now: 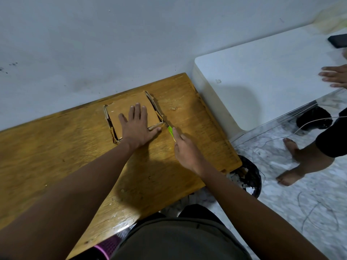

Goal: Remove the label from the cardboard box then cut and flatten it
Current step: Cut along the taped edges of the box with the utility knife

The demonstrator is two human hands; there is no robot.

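A small brown cardboard box [120, 109] lies pressed low on the wooden table [56, 156], near the wall. My left hand [138, 126] rests flat on its top face, fingers spread, pushing it down. My right hand [185, 151] holds a green-handled cutter [170, 131] just right of the box. The cutter's tip touches the box's near right corner. No label shows on the visible face.
A white table [262, 76] stands to the right with a dark phone [339, 40] on it. Another person's hand [335, 76] rests there, and their bare legs [300, 162] stand on the marble floor. A black bin [247, 177] of scraps sits under the table's right corner.
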